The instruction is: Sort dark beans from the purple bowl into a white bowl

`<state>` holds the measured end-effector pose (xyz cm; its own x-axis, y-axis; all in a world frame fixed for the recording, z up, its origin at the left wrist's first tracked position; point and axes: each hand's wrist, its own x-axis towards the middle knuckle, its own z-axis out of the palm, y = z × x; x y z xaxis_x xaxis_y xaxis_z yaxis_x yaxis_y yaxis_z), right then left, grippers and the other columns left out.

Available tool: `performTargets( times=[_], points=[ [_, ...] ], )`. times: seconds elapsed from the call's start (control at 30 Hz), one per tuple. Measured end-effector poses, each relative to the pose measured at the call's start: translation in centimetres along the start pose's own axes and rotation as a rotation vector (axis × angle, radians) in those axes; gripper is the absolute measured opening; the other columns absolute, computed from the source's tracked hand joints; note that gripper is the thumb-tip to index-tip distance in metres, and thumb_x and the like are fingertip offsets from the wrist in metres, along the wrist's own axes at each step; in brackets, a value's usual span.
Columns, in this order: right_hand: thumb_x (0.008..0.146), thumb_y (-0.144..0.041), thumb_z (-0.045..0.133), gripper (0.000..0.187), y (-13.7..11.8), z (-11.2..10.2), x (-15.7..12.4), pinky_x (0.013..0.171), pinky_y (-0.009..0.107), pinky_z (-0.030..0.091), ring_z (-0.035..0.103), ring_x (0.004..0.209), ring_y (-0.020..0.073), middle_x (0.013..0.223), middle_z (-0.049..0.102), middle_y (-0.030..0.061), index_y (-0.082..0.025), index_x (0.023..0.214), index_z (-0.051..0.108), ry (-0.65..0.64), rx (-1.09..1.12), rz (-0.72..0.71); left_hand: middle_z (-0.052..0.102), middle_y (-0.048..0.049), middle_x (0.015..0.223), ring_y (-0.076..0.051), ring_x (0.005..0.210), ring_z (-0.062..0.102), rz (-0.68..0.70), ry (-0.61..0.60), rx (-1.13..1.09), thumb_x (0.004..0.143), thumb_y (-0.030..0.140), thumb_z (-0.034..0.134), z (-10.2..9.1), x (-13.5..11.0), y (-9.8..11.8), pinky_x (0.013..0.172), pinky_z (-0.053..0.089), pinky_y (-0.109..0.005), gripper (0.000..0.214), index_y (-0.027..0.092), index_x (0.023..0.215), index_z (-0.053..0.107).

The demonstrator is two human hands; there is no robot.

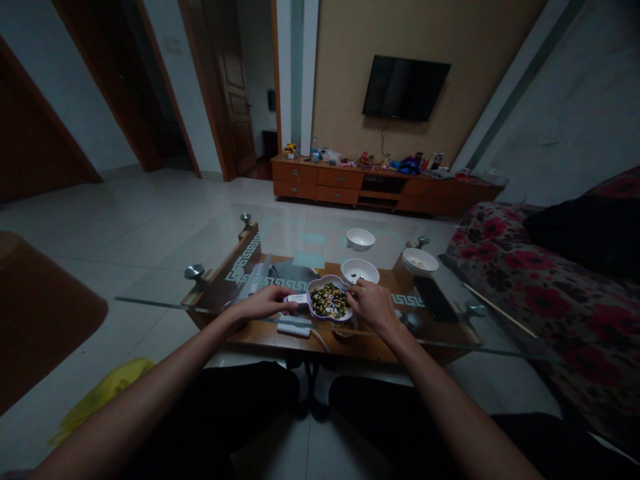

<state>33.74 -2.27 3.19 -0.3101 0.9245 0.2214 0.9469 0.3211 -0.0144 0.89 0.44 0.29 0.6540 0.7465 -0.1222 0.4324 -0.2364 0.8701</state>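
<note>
My left hand [270,301] is closed around the short white handle of a flower-shaped dish [299,299] near the table's front edge. Mixed small beans or grains [330,301], green, yellowish and pale, lie in the dish. At the dish's right rim is my right hand [373,303], its fingers pinched together; what they hold, if anything, is too small to name. Just behind the dish stands a white bowl [370,275] with a few dark bits in it. Farther back is another white bowl [361,240], and a third white bowl [421,262] with pale contents sits to the right.
The glass table [165,290] has a wooden lower shelf. A dark phone [435,300] and a chopstick-like stick [500,310] lie at the right. A flowered sofa [565,300] borders that side. A yellow bag [107,393] and a brown seat [45,313] are at the left.
</note>
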Motion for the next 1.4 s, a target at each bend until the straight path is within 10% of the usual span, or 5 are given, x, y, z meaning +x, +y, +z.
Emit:
performTargets(
  times=[1.4],
  points=[
    [0.099, -0.029, 0.061, 0.024, 0.2, 1.2, 0.3, 0.06, 0.03, 0.025, 0.059, 0.071, 0.0164, 0.095, 0.077, 0.0079, -0.024, 0.097, 0.085, 0.021, 0.055, 0.028, 0.071, -0.0084, 0.097, -0.019, 0.086, 0.062, 0.031, -0.014, -0.012, 0.094, 0.065, 0.066, 0.0, 0.3, -0.9, 0.077, 0.046, -0.032, 0.053, 0.014, 0.107, 0.074]
  ],
)
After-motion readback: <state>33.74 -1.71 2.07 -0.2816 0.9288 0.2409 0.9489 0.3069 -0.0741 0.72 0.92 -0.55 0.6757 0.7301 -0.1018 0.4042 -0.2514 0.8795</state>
